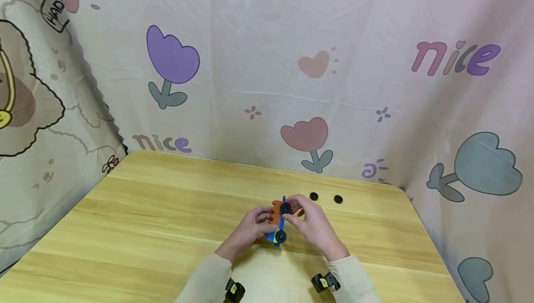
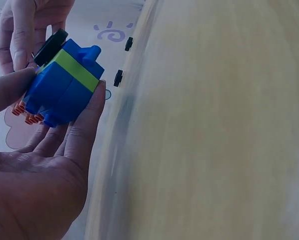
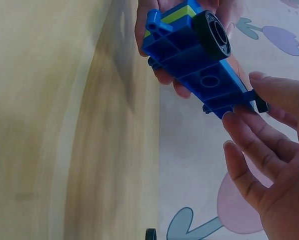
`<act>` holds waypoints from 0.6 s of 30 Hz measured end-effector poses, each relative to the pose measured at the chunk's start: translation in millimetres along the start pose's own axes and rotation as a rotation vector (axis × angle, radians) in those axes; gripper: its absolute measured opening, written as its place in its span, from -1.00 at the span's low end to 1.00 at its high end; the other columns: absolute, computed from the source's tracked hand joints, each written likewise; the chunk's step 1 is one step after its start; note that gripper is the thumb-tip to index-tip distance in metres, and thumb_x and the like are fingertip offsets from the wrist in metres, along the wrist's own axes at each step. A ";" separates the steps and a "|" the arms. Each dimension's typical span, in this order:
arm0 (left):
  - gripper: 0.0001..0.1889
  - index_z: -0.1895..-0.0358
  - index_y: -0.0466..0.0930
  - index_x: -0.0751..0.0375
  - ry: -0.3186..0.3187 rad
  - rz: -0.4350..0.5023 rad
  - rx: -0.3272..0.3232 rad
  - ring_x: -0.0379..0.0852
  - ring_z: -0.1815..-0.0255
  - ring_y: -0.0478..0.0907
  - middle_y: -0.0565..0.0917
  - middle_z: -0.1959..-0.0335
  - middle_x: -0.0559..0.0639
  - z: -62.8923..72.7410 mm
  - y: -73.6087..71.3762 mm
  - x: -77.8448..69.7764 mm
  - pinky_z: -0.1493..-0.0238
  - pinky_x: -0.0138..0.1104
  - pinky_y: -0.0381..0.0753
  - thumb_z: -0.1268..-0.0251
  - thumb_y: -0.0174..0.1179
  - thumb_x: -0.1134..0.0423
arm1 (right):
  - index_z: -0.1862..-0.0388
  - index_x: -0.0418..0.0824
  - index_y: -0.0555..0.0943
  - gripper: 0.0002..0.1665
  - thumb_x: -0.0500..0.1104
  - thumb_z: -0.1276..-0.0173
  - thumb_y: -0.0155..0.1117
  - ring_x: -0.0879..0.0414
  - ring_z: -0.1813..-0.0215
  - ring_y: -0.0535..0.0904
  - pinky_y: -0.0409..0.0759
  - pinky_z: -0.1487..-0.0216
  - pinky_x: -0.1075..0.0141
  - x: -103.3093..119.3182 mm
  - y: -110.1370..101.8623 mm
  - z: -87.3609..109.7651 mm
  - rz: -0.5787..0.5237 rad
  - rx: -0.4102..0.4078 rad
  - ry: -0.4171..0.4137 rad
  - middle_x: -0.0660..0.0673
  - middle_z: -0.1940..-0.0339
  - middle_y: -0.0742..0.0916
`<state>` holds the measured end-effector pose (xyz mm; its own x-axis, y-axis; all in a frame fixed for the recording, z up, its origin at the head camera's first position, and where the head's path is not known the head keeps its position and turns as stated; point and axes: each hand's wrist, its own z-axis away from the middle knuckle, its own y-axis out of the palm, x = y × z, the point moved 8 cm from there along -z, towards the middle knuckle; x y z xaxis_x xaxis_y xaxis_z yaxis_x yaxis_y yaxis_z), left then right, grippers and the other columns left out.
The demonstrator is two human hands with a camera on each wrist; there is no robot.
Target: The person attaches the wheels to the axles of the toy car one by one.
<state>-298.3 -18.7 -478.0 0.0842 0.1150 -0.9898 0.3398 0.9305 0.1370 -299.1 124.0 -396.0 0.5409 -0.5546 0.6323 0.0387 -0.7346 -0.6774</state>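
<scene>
Off the table my left hand [image 1: 252, 228] grips a toy brick car [image 1: 276, 219], with a blue chassis, a lime green stripe and orange bricks. In the right wrist view its underside [image 3: 204, 82] shows, with bare axle stubs on one side. One black wheel [image 3: 213, 36] is mounted at the end by the green stripe. At the other end, my right hand [image 1: 310, 222] pinches a second black wheel [image 1: 285, 208] at its axle, with the thumb on the wheel. Whether that wheel is fully seated cannot be told.
Two loose black wheels, a left one [image 1: 314, 196] and a right one [image 1: 338, 199], lie on the wooden table [image 1: 146, 210] beyond my right hand. A printed curtain [image 1: 250, 62] hangs behind the table's far edge.
</scene>
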 end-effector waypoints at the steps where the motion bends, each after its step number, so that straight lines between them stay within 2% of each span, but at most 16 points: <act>1: -0.41 -0.29 0.27 0.47 -0.001 -0.001 0.001 0.01 0.01 0.56 0.57 -0.09 0.19 -0.2 -0.2 -0.1 0.07 -0.20 0.60 -0.29 0.29 0.31 | -0.01 -0.11 0.60 -0.64 -0.23 -0.25 0.46 0.24 0.22 0.57 0.60 0.21 0.22 0.1 0.5 -0.1 0.006 0.000 -0.009 0.14 0.28 0.63; 5: -0.46 -0.27 0.28 0.46 -0.007 -0.003 0.004 0.03 0.01 0.58 0.59 -0.09 0.22 -0.5 -0.6 0.1 0.07 -0.16 0.61 -0.35 0.24 0.27 | -0.01 -0.11 0.59 -0.63 -0.25 -0.24 0.46 0.22 0.21 0.57 0.59 0.21 0.24 -0.4 2.4 -0.3 0.013 -0.007 -0.016 0.14 0.27 0.64; 12: -0.41 -0.28 0.30 0.40 -0.019 -0.049 -0.019 0.06 0.03 0.60 0.64 -0.02 0.20 -0.7 0.1 -2.0 0.02 -0.05 0.60 -0.45 0.14 -0.02 | -0.01 -0.10 0.59 -0.61 -0.27 -0.22 0.47 0.21 0.16 0.58 0.60 0.11 0.06 1.8 5.5 0.7 0.004 -0.002 -0.020 0.14 0.22 0.65; 18: -0.38 -0.32 0.27 0.43 0.012 -0.008 -0.006 0.14 -0.03 0.62 0.65 -0.03 0.25 -2.8 3.6 -4.3 -0.09 -0.08 0.55 -0.48 0.11 -0.02 | -0.01 -0.08 0.59 -0.62 -0.27 -0.22 0.47 0.20 0.13 0.57 0.59 0.13 0.01 2.9 4.7 2.6 0.009 -0.005 -0.034 0.17 0.21 0.64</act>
<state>-300.0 -14.9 -473.3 0.0708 0.1118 -0.9912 0.3348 0.9334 0.1292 -295.2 120.0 -398.3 0.5692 -0.5475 0.6134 0.0297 -0.7319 -0.6808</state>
